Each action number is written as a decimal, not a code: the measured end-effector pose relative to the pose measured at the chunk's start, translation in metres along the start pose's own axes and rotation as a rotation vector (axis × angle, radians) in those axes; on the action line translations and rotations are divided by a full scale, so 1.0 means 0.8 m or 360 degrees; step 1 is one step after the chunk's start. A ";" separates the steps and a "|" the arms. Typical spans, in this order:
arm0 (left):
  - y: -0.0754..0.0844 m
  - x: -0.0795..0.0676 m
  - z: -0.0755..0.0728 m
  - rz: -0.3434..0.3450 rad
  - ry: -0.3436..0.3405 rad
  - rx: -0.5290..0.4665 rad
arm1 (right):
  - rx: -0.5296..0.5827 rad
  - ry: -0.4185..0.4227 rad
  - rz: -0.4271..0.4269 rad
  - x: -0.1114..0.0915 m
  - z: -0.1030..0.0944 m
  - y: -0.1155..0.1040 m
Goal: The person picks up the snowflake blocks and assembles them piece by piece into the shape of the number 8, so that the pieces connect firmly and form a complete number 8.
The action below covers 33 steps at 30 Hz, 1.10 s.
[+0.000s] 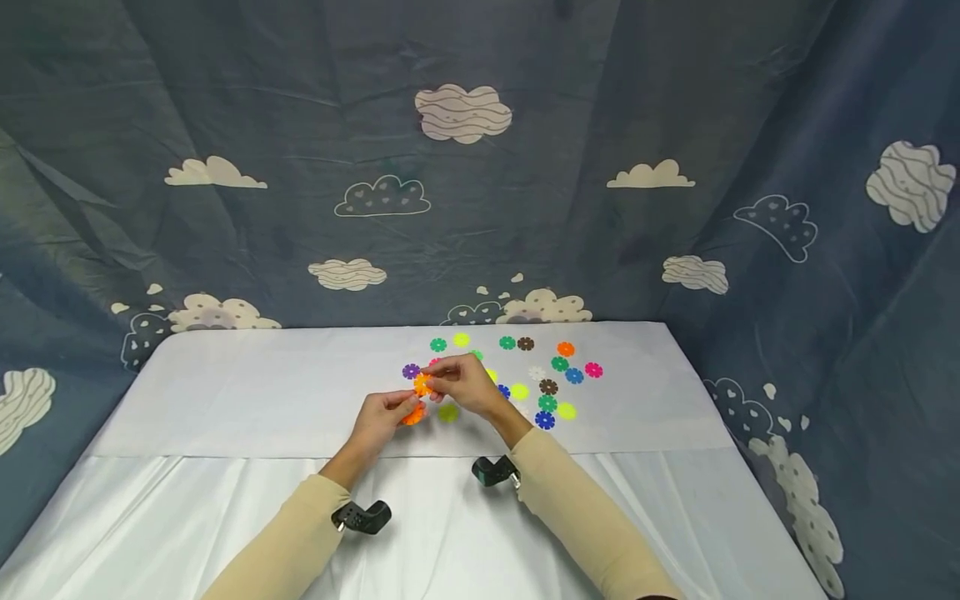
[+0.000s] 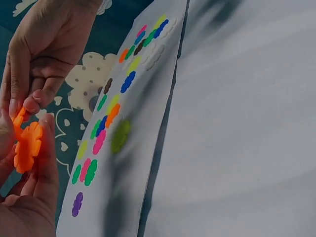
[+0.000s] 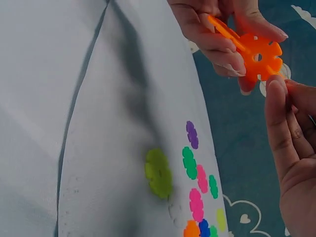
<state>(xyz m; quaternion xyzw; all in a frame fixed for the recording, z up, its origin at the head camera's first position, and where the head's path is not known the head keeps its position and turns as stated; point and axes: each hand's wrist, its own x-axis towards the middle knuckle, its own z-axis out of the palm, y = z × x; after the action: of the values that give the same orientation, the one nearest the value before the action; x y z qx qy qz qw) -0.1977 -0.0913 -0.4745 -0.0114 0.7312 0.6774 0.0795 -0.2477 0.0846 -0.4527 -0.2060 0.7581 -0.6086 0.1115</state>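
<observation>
Right hand [image 1: 467, 383] pinches an orange disc [image 1: 422, 384], edge-on only from left wrist.

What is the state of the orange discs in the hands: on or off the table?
Off: left hand and right hand hold the orange discs, curtain behind them in the right wrist view.

no readable text, no legible labels, brands or numbers

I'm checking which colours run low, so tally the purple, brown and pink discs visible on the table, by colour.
Purple disc: 1
Brown discs: 2
Pink discs: 3
Total: 6
</observation>
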 end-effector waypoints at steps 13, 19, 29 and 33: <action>-0.016 0.001 0.007 -0.0137 -0.0065 -0.0004 | -0.0012 -0.0046 0.0180 -0.001 0.000 0.016; -0.033 -0.003 0.012 -0.0248 0.0009 0.0082 | 0.0127 -0.0019 0.0300 -0.004 0.009 0.036; -0.033 -0.002 0.011 -0.0171 0.0041 0.0350 | 0.0201 -0.0041 0.0335 -0.006 0.014 0.055; -0.036 0.005 0.005 -0.0179 0.0066 0.0277 | 0.0247 -0.0090 0.0334 -0.005 0.016 0.058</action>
<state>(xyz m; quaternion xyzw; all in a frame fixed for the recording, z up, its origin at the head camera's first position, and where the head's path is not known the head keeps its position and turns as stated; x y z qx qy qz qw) -0.1980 -0.0892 -0.5037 -0.0595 0.7869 0.6054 0.1031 -0.2469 0.0836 -0.5007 -0.1333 0.7227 -0.6443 0.2115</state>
